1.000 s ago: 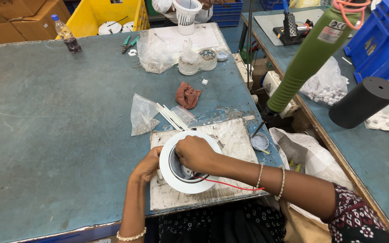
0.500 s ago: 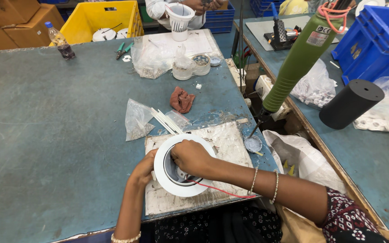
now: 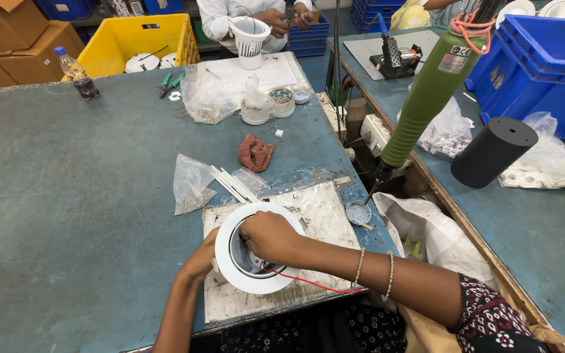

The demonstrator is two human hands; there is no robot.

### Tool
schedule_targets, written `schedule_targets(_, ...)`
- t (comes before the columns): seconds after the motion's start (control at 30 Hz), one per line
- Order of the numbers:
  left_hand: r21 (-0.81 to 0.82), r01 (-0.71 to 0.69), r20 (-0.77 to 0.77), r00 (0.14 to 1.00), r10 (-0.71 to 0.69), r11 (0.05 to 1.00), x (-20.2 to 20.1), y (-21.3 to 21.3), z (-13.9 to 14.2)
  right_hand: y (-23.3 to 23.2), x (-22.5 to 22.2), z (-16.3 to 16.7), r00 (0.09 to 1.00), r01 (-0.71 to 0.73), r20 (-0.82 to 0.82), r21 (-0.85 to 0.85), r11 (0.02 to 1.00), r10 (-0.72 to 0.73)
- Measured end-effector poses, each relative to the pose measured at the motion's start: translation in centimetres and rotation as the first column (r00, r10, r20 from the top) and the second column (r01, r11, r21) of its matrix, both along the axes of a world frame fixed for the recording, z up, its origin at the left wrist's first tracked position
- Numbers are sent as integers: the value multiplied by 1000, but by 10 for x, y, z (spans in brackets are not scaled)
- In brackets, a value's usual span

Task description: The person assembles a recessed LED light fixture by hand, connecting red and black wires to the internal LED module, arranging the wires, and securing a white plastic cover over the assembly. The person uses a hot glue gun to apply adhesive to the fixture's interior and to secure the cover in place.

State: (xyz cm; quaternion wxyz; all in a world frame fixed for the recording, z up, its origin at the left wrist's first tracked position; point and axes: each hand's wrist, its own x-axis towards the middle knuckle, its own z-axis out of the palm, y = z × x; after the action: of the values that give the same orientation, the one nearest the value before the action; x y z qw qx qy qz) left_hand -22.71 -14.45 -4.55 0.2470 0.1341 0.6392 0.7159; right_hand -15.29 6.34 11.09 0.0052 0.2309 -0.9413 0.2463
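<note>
on the worn white board (image 3: 325, 216) before you, your left hand (image 3: 202, 260) steadies the white round lamp housing (image 3: 256, 256); your right hand (image 3: 271, 236) presses fingers closed inside it; fitting seems underway; next, keep the red wire (image 3: 308, 282) free.

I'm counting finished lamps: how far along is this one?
Done: the white round lamp housing sits on the work board. In hand: the left hand steadies its rim, the right hand works inside. Left: the red wire hangs loose.
</note>
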Motion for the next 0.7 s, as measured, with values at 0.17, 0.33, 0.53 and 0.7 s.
schedule_targets(0.17, 18, -9, 25, 1000, 9, 1000, -2, -2, -11, 1, 0, -1, 1000, -11, -30, -18, 1000, 11)
schedule_targets(0.33, 39, 19, 27, 999, -21, 999, 3, 2, 1, 0, 0, 0, 1000, -5, -11, -13, 1000, 5)
schedule_targets(0.53, 23, -13, 64, 998, 12, 1000, 7, 5, 12, 7, 4, -4, 999, -13, -50, -52, 999, 11)
schedule_targets(0.7, -35, -71, 30, 997, 72, 997, 7, 12, 6, 27, 2, -26, 993, -27, -116, -74, 997, 18)
